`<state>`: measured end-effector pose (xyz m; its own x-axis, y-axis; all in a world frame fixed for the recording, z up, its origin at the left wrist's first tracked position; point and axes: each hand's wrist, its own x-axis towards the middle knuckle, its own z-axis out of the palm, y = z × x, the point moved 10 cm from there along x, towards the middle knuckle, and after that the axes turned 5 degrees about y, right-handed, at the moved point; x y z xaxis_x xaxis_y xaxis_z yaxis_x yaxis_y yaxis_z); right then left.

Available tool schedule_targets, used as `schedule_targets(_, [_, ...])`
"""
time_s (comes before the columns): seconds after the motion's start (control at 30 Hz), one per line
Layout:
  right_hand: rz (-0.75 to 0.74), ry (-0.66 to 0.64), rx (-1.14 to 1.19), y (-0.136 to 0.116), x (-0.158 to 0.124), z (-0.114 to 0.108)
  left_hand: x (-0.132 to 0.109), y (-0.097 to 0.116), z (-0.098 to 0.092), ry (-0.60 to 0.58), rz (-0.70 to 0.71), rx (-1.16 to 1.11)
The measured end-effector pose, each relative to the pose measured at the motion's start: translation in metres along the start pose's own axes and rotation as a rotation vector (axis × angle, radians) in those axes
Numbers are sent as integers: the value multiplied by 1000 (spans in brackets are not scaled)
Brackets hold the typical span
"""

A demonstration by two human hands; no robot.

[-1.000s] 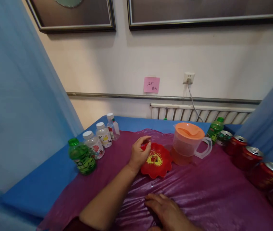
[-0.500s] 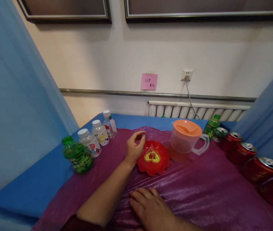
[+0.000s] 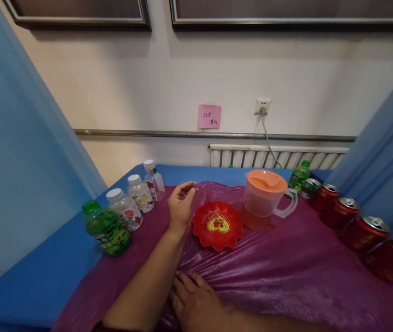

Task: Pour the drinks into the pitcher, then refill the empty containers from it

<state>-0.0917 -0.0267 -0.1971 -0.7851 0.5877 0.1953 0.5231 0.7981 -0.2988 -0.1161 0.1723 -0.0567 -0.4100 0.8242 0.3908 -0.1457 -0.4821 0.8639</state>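
Observation:
My left hand (image 3: 181, 203) is raised just left of the red scalloped plate (image 3: 217, 242), its fingers loosely curved and a small gap showing by the thumb. I see nothing held in it. Flat on the purple plastic sheet (image 3: 269, 276) rests my right hand (image 3: 198, 302), nearer to me than the plate and under my left forearm's side. A yellow heart-shaped print marks the plate's middle. Right of the plate stands a clear pitcher (image 3: 260, 205) with an orange lid and some orange-tinted liquid low inside.
On the left stand a green-capped bottle (image 3: 106, 230), two white-capped jars (image 3: 125, 212) and a clear bottle (image 3: 155, 182). A green bottle (image 3: 299, 177), a green can (image 3: 310, 188) and several red cans (image 3: 366, 235) line the right. Blue curtains (image 3: 26, 138) hang at both sides.
My left hand has shifted left, off the plate's edge, and its thumb and fingers look a little looser. My right hand has slid slightly left on the sheet. The view has shifted slightly.

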Motion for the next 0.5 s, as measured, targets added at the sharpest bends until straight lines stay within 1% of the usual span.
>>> schedule_targets(0.1, [7, -7, -17, 1, 0, 4, 5, 4, -5, 50, -92, -114])
schedule_targets(0.2, [-5, 10, -35, -1, 1, 2, 7, 6, -6, 64, -177, -161])
schedule_targets(0.37, [-1, 21, -49, -1, 2, -4, 5, 1, -4, 58, -322, -169])
schedule_targets(0.43, [3, 3, -46, -1, 4, -4, 3, -2, -3, 51, -366, -159])
schedule_targets(0.5, [5, -32, -35, -1, 5, -3, 2, -2, -2, 38, -380, -138])
